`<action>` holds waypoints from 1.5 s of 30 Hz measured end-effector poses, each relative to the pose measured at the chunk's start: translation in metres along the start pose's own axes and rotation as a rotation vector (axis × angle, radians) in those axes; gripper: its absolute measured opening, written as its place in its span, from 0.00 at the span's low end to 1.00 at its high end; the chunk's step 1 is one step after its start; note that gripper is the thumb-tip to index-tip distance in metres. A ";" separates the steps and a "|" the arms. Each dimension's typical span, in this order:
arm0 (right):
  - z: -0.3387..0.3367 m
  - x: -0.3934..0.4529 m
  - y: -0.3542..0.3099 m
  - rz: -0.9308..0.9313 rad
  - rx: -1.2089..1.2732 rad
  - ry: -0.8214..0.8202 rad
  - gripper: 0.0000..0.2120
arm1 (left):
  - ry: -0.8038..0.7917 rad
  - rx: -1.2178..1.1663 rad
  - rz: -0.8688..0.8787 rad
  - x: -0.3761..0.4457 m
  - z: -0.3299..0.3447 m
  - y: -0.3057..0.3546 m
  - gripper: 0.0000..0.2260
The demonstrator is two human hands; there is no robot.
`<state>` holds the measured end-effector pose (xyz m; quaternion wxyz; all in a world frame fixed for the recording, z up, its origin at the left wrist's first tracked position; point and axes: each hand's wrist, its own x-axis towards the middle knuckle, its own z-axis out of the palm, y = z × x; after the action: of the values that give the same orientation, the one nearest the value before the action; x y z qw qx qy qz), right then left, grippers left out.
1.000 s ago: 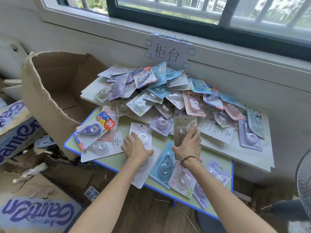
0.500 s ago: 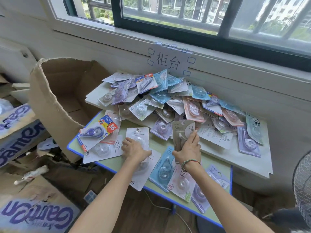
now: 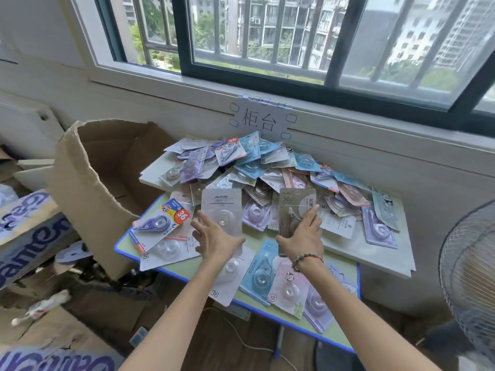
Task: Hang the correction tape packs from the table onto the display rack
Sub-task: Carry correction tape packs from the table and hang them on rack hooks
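Cardboard box (image 3: 88,188), open and torn along its rim, standing just left of the table (image 3: 184,271), with printed cartons stacked further left of it. Blue-and-white pack marked 36 (image 3: 160,222) lying at the table's left corner, overlapping a clear twin-wheel pack (image 3: 166,249) that lies nearer to me. My left hand (image 3: 214,241) raised above the table's front part, thumb and fingers pinching the lower half of a white correction tape pack (image 3: 221,212) held upright and clear of the tabletop. My right hand (image 3: 301,238), with a beaded bracelet (image 3: 306,259) at the wrist, raised above the table beside the left hand, fingers clamped on the lower part of a grey correction tape pack (image 3: 296,207), index finger lying straight up along its right edge; this pack too is upright and lifted off the table. Heap of correction tape packs (image 3: 267,170) piled on the table's far half, behind both held packs and running off to the right. More packs, light blue (image 3: 261,275) and pink (image 3: 288,289), lying flat on the table's near edge below my wrists. Paper sign (image 3: 259,119) taped to the wall behind the table, under the window (image 3: 267,36). Wire fan guard (image 3: 468,277) standing right of the table
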<state>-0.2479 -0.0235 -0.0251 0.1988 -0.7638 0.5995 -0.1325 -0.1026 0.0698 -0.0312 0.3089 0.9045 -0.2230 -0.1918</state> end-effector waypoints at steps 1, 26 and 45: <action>-0.006 -0.006 0.001 0.009 0.008 0.028 0.59 | -0.005 -0.022 0.039 -0.004 -0.002 0.003 0.59; -0.172 -0.445 0.111 0.772 -0.043 0.817 0.57 | -0.526 -0.196 1.137 -0.356 -0.038 0.000 0.55; -0.239 -1.011 0.216 1.500 -0.253 1.286 0.56 | -1.287 -0.271 1.617 -0.916 -0.093 -0.171 0.55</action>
<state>-0.7880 0.8777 0.1233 -0.2145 0.0145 0.9305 -0.2965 -0.7662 0.7132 0.1183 0.2670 0.1700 -0.8615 -0.3970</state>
